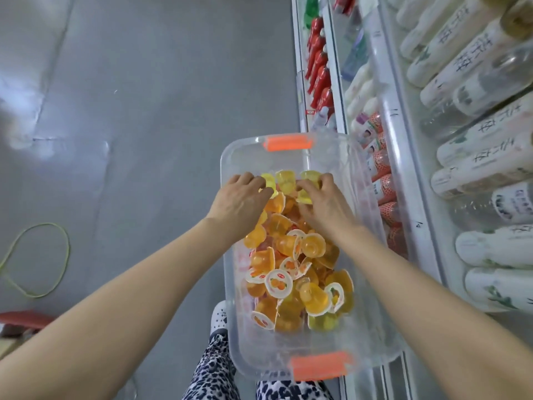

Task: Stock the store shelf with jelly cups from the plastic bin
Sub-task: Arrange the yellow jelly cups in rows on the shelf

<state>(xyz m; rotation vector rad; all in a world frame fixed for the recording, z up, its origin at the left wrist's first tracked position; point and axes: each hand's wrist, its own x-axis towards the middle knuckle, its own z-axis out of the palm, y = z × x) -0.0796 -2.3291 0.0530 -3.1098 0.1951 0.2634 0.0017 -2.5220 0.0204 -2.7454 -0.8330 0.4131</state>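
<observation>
At the 12 o'clock end of the clear plastic bin with orange handles (288, 157), both my hands are down among the jelly cups. My left hand (240, 197) curls its fingers and thumb over the pale yellow jelly cups (284, 180) from 9 o'clock. My right hand (323, 200) does the same from 3 o'clock, its fingertips hooked round 2 of them. The rest of the load, a loose heap of orange jelly cups with printed foil lids (288, 272), fills the bin from the middle to 6 o'clock.

The risk I see is in the lift. The cups are smooth, domed and piled at all angles, so a handful gathered this way could shed 1 or 2 as it clears the rim, over the floor side at 9 o'clock. The bin looks perched close against the shelf front, and I cannot tell what carries it. A hard push into the heap might tip or slide it.

The white metal store shelf (403, 157) runs along 3 o'clock, with rows of white labelled bottles (476, 157) lying on it and red bottles (318, 67) further off at 1 o'clock. The grey glossy floor (144, 111) spreads from 9 to 12 o'clock, and a loop of green cord (37, 255) lies on it at 8 o'clock.
</observation>
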